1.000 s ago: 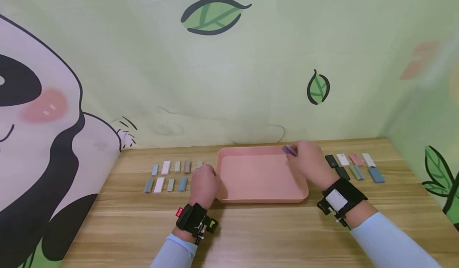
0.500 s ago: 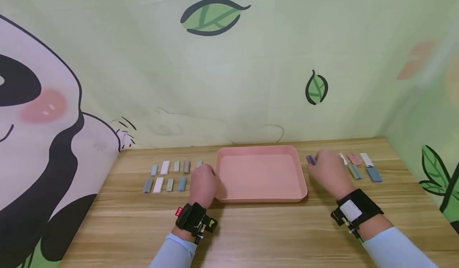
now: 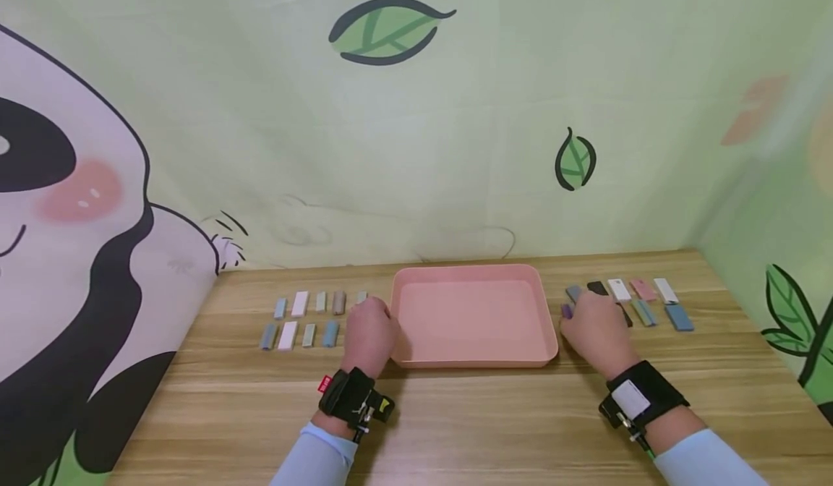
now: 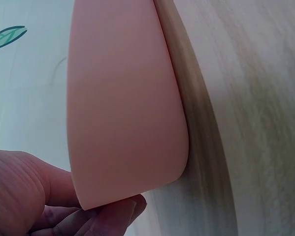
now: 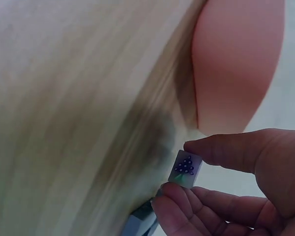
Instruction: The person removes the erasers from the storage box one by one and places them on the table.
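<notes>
My left hand (image 3: 371, 338) grips the left side wall of a pink rectangular tray (image 3: 471, 363), with fingers against the outside of the wall in the left wrist view. To the right of the tray, my right hand (image 3: 597, 330) pinches a small purple block with a grape picture (image 5: 185, 169) between thumb and fingers. In the head view only one end of that block shows, low over the table. A blue-grey block (image 3: 573, 293) lies just behind it. Black blocks (image 3: 596, 288) lie near the same hand, partly covered by it.
Several small blue, white, grey and brown blocks stand in two rows left of the tray, among them a white block (image 3: 288, 335). Right of my right hand lie a pink block (image 3: 643, 289), a blue block (image 3: 680, 317) and others. A printed cloth (image 3: 416, 146) hangs behind the table.
My right hand has moved from above the tray's far right corner rightward and down beside the tray, then slightly nearer me. The blue-grey block now shows behind it. My left hand stays put.
</notes>
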A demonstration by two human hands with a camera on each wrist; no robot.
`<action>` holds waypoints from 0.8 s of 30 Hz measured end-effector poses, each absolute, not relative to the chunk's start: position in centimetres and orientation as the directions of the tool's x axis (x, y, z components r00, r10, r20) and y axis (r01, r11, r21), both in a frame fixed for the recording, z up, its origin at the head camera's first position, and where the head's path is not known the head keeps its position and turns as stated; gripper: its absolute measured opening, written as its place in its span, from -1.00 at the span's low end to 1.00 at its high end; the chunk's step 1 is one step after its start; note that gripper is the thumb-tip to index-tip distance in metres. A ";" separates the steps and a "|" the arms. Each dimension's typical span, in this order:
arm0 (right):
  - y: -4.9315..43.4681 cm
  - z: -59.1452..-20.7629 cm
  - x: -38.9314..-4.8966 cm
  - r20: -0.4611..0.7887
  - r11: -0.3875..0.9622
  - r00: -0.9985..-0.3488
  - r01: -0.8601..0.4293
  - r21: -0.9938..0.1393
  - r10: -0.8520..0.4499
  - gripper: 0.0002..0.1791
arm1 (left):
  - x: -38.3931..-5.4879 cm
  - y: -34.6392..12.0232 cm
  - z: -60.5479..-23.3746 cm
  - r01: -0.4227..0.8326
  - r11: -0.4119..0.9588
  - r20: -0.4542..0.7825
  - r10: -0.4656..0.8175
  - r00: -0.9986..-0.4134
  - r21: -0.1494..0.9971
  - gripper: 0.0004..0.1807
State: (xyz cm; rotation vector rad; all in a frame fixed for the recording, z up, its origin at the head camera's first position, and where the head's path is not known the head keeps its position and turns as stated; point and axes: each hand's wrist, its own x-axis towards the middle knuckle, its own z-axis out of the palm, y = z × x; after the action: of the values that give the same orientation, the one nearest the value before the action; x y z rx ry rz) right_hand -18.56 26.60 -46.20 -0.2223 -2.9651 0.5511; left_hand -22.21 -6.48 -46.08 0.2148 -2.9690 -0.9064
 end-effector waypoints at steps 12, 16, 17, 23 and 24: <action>26.4 -47.6 -18.7 0.105 0.920 -0.980 0.118 -0.374 0.169 -0.70 | -22.3 -6.7 -46.5 -0.132 0.815 -0.023 -0.145 -0.989 0.564 -0.70; 26.9 -47.2 -18.4 0.137 0.904 -0.970 0.128 -0.408 0.199 -0.62 | -22.6 -6.7 -46.7 -0.138 0.811 -0.044 -0.138 -0.990 0.569 -0.71; 27.0 -46.8 -18.3 0.148 0.897 -0.967 0.128 -0.424 0.208 -0.60 | -22.6 -6.8 -46.6 -0.135 0.813 -0.046 -0.132 -0.990 0.567 -0.70; 28.3 -42.9 -17.3 0.302 0.882 -0.925 0.069 -0.467 0.233 -0.52 | -22.0 -8.2 -44.9 -0.054 0.855 0.051 -0.094 -0.994 0.516 -0.61; 28.6 -42.0 -17.0 0.325 0.884 -0.916 0.064 -0.464 0.236 -0.51 | -21.8 -8.6 -44.3 -0.031 0.859 0.076 -0.080 -0.994 0.510 -0.57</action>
State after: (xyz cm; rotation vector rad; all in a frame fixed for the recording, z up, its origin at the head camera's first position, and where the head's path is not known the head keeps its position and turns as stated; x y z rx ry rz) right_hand -16.99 28.58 -42.03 -0.2216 -2.6757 0.6412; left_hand -21.84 -8.58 -44.28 0.0879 -2.9380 -0.8043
